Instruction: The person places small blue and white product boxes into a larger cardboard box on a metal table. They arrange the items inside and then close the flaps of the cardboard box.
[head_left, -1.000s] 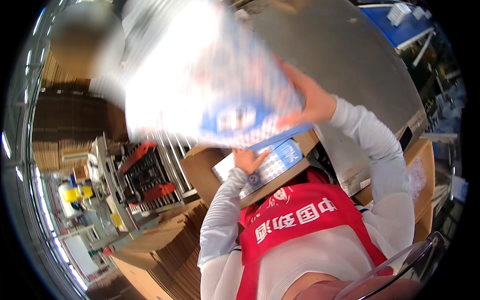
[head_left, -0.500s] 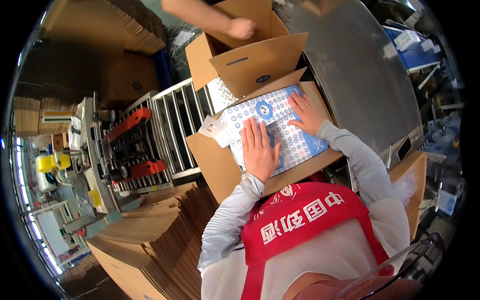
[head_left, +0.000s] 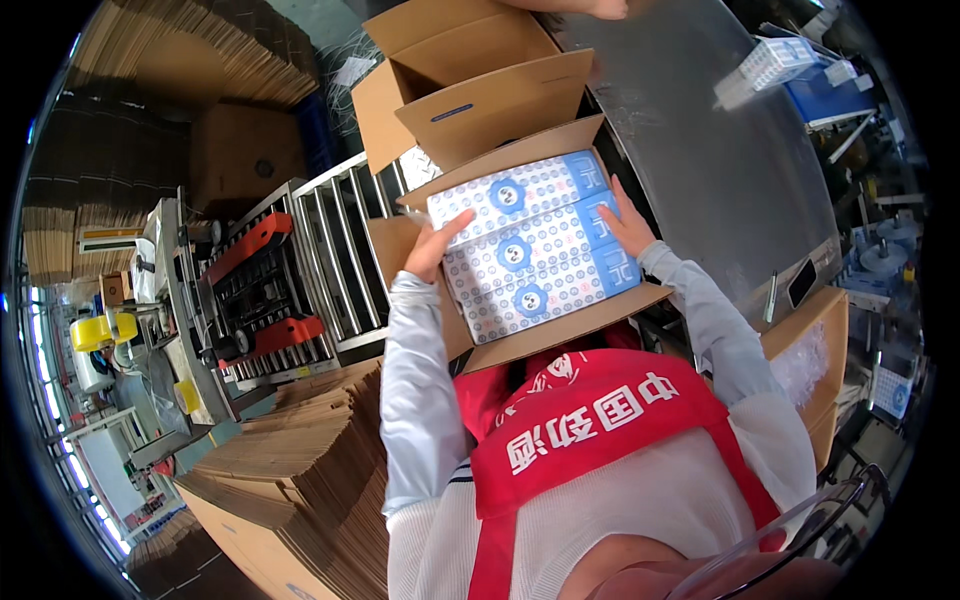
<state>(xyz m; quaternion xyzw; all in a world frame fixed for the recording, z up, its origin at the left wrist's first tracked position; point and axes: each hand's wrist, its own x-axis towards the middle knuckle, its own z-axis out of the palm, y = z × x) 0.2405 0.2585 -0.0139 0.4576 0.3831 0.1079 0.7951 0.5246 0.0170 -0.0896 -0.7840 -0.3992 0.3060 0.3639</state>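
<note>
Now clasps, instead of pressing flat, the patterned boxes (head_left: 545,240) inside the open carton (head_left: 575,326), with left hand (head_left: 430,252) gripping toward the carton's left side and right hand (head_left: 630,225) toward its right, suggesting adjustment rather than pushing down.

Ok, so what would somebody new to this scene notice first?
Probably the patterned blue-and-white boxes inside the open carton at mid-view, with the left hand at their left edge and the right hand at their right. Next might come the bright red apron just below the carton. The two red bars beside the metal rollers, to the left, would likely stand out too.
</note>
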